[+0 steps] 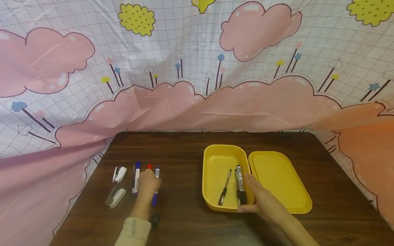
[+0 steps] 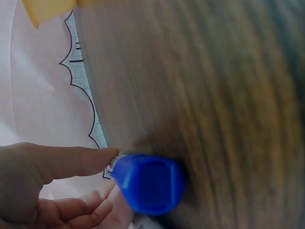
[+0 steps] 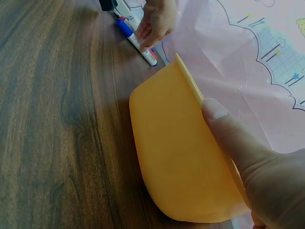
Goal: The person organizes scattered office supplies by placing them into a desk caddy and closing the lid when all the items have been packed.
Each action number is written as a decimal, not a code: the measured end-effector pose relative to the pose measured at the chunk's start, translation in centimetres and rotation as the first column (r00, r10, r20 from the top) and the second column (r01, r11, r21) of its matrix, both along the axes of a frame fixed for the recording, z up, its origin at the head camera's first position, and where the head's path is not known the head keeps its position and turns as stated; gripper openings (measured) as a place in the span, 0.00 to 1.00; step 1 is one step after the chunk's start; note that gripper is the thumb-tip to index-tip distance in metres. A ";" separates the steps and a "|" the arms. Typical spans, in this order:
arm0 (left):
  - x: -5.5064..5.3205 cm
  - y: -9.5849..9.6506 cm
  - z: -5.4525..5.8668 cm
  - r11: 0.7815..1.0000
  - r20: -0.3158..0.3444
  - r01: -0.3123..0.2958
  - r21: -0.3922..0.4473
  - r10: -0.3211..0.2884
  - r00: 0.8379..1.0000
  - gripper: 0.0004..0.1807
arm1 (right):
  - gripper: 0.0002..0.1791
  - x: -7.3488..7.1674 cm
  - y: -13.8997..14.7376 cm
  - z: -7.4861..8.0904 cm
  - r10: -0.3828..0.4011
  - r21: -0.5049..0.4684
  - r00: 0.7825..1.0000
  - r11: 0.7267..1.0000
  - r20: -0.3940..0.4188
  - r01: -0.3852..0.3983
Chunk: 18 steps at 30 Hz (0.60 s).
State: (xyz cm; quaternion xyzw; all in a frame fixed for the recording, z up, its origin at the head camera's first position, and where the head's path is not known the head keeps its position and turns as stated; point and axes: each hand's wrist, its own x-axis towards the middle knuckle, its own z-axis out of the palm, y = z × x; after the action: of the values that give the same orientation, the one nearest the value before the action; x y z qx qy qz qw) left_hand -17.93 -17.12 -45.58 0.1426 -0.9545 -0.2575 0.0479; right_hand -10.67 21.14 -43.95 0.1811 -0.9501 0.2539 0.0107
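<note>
My left hand (image 1: 149,182) is down among the markers at the left of the table, its thumb and fingers around a blue-capped marker (image 1: 155,200). In the left wrist view, that marker's blue cap (image 2: 151,185) points at the camera, with the thumb at its white barrel. Beside it, a red marker (image 1: 149,166) is mostly hidden under the hand. Another blue-capped marker (image 1: 137,167) and a dark pen (image 1: 133,179) lie just left. My right hand (image 1: 261,201) grips the near right corner of a yellow box (image 1: 210,171), thumb at the rim (image 3: 214,112).
Inside the box are two slim pens (image 1: 225,187) and a black-capped marker (image 1: 240,184). Its yellow lid (image 1: 280,181) lies flat on the right. Two small white staplers (image 1: 119,174) sit at the far left. A patterned cloth (image 1: 184,112) hangs behind the dark wooden table (image 1: 178,218).
</note>
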 end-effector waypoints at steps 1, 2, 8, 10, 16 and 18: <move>0.0 -0.1 0.0 1.000 -0.003 0.005 0.003 -0.005 1.000 0.07 | 0.64 0.0 0.0 0.0 0.001 0.003 1.000 1.000 -0.001 -0.001; 0.0 -0.2 0.0 1.000 -0.003 0.009 0.011 -0.009 1.000 0.06 | 0.64 0.0 0.0 0.0 0.001 0.005 1.000 1.000 -0.001 -0.001; 0.0 -0.2 1.0 0.999 -0.012 0.018 0.036 -0.017 1.000 0.05 | 0.63 0.0 0.0 0.0 -0.005 0.010 1.000 1.000 -0.001 0.005; -0.1 -0.1 1.5 0.999 -0.002 0.013 0.050 -0.013 1.000 0.04 | 0.64 0.0 -0.1 0.1 -0.003 0.007 1.000 1.000 0.000 0.003; -0.3 0.3 3.0 0.994 0.003 0.024 0.104 -0.024 1.000 0.17 | 0.64 0.0 -0.2 0.0 0.005 0.005 1.000 1.000 -0.008 -0.005; -0.4 0.4 3.5 0.990 0.003 0.038 0.138 -0.038 0.999 0.21 | 0.64 -0.1 -0.2 0.0 0.005 0.005 1.000 1.000 -0.009 -0.005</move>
State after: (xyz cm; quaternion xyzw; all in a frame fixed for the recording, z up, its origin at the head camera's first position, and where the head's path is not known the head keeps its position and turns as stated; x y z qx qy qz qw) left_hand -18.29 -16.67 -42.11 0.1281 -0.9371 -0.3232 0.0303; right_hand -10.73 20.96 -43.94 0.1848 -0.9502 0.2505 0.0139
